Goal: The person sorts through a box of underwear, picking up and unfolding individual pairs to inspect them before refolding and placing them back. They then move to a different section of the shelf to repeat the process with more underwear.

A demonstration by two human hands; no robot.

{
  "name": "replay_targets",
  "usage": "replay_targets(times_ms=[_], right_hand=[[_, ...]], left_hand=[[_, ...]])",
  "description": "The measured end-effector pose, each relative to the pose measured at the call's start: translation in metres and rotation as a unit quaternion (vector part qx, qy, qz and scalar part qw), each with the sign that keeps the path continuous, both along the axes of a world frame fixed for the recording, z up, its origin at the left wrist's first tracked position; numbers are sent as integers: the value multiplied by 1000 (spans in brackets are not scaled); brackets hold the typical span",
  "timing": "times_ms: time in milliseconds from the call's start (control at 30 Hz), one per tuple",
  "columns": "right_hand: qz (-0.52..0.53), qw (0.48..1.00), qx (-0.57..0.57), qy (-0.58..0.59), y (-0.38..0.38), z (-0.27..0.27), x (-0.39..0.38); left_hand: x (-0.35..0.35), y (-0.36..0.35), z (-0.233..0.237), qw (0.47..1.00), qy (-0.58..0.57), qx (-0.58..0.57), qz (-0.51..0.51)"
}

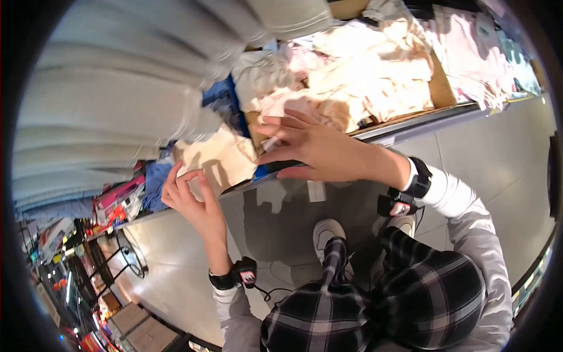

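My left hand (190, 196) is raised with its fingers apart and nothing in it, in front of a cream folded cloth (214, 158) on the shelf. To its right my right hand (305, 144) reaches left with fingers spread, also holding nothing. Behind the right hand lies a heap of cream and pale pink garments (369, 70) in a cardboard box (443, 82); the fingers overlap its near left corner in this view. Light-coloured trousers (105, 111) hang in a row above the left hand.
A blue divider (237, 108) stands left of the box. Pink garments (472, 53) lie farther right. Blue denim (155, 185) and small packaged goods (114, 202) sit at the shelf's left end. A price tag (316, 191) hangs from the shelf edge. My shoes (328, 234) are on the tiled floor.
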State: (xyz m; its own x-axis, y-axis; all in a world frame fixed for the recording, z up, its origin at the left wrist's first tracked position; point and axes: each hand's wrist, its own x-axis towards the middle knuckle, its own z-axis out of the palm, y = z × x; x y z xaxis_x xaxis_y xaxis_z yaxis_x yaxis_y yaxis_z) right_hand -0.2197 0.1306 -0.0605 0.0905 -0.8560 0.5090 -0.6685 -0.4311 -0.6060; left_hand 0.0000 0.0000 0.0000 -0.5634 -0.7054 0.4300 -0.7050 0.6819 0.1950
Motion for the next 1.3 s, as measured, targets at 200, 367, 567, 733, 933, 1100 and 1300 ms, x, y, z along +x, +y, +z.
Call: replay_targets(times_ms=[200,367,567,733,933,1100,1300], right_hand=[[-154,982,53,-96,102,1,-57],[-386,857,73,-332,166,5,-97],[-474,865,100,-131,186,2,-120],[-505,844,139,114,144,-21,-151],[-505,853,79,106,128,-28,-165],[-513,850,-104,57,144,8,-174],[-556,820,-125,-57,160,57,-171]], left_hand=[[-147,73,-24,937,20,205,-284],[-223,69,-71,902,16,189,-388],[-250,60,-82,919,-177,219,-277],[-241,59,-77,907,1,196,-372],[-220,70,-51,892,165,322,-271],[-198,68,-26,889,192,263,-322],[-180,72,3,867,321,212,-317]])
